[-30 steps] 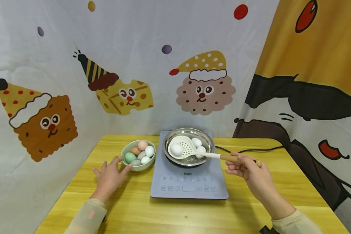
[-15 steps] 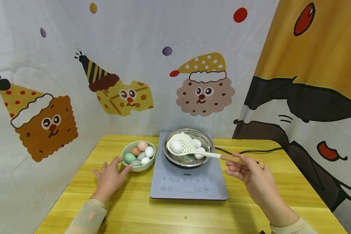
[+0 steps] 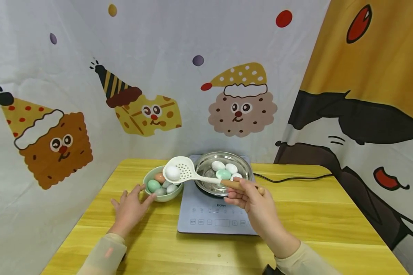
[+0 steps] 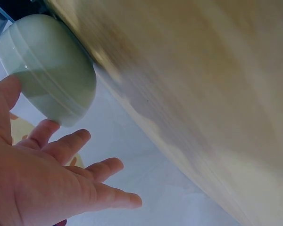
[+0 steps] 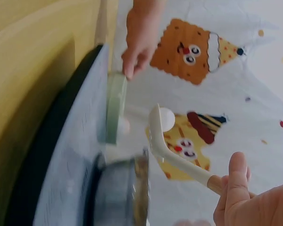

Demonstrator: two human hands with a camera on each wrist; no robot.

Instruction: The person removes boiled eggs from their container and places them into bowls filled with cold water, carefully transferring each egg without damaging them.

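My right hand [image 3: 256,206] grips the wooden handle of a white slotted spoon [image 3: 185,167]. One white egg [image 3: 173,172] lies in the spoon's head, which hangs over the right part of a pale green bowl [image 3: 168,197]. Brown, green, grey and white eggs show in that bowl; the spoon covers some of its contents. At the bowl's left front, my left hand [image 3: 130,209] has its fingers spread, with thumb and index finger at the bowl's side [image 4: 47,70]. A steel pan [image 3: 206,186] holds several eggs, one of them a pale green egg [image 3: 223,174].
Under the pan is a grey-blue induction cooker [image 3: 213,225], close to the right of the bowl. Its black cord [image 3: 292,178] runs off to the right. A printed cloth [image 3: 192,114] hangs behind the wooden table [image 3: 158,244].
My right hand has moved left with the slotted spoon and egg, from over the pan to over the bowl. More eggs in the pan are now visible. My left hand has stayed by the bowl.
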